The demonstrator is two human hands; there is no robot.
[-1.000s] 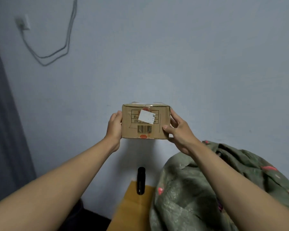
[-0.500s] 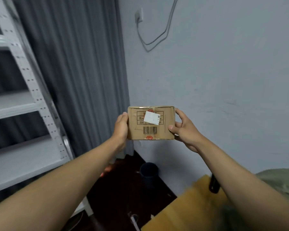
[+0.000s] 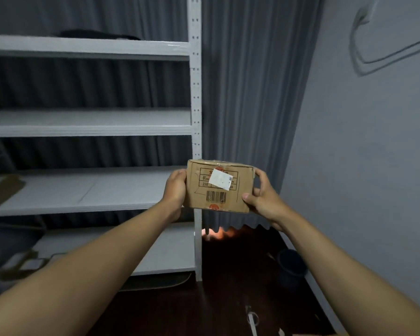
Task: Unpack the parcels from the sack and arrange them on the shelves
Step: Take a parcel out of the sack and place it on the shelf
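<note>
I hold a small brown cardboard parcel (image 3: 218, 186) with a barcode and a white sticker in front of me, in the air. My left hand (image 3: 175, 190) grips its left end and my right hand (image 3: 262, 196) grips its right end, thumb on the front face. The parcel hangs in front of the right post of a white metal shelf unit (image 3: 195, 93), level with its third board (image 3: 83, 190). Another flat brown parcel (image 3: 0, 190) lies at the left end of that board. The sack is out of view.
A grey curtain (image 3: 247, 93) hangs behind and right of the shelves. The pale wall (image 3: 364, 166) on the right carries a looped cable (image 3: 386, 52). A dark bin (image 3: 291, 265) stands on the dark floor by the wall. More brown items (image 3: 20, 263) lie on the lowest board.
My view has swung left from the wall and sack to the shelf unit. Both hands keep the same hold on the parcel, which now sits by the shelf's right post.
</note>
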